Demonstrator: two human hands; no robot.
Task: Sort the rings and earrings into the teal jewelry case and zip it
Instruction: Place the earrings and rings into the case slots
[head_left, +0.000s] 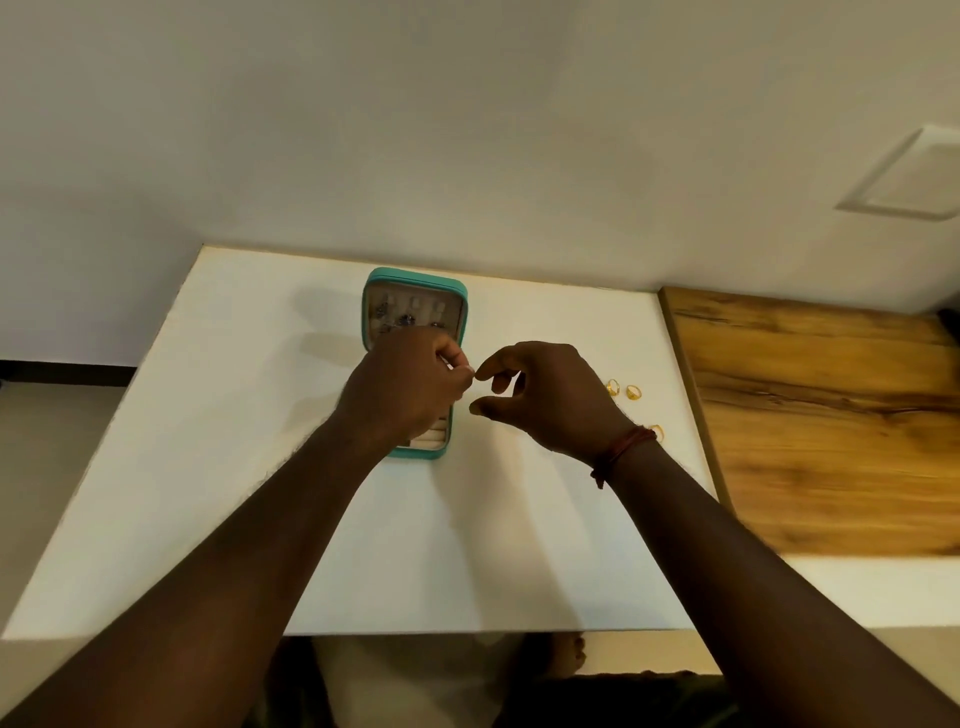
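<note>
The teal jewelry case (415, 275) lies open on the white table (218, 415), near the middle of its far edge, with its long side running away from the person. Its far half shows a beige panel (410, 306) with several small dark pieces of jewellery pinned on it; they are too small to tell apart. Its near half has pale padded rolls (435, 435), mostly covered by the left hand.

The left hand (405, 387) hovers over the case's near half with fingers curled and thumb and forefinger tips drawn together at the case's right rim. Whether something tiny is pinched there cannot be told.

The right hand (545, 400) hangs just right of the case, close to the left hand's fingertips but not touching them. Its fingers are loosely bent, thumb and forefinger stand apart, and nothing shows in its grasp. A red thread (626, 446) circles its wrist.

Towards the table's right edge, a gold ring (613, 387) and a second gold ring (633, 393) lie side by side, just beyond the right hand. A third gold ring (656, 431) lies nearer, partly hidden behind the wrist. A wooden board (821, 415) adjoins the table's right edge.
</note>
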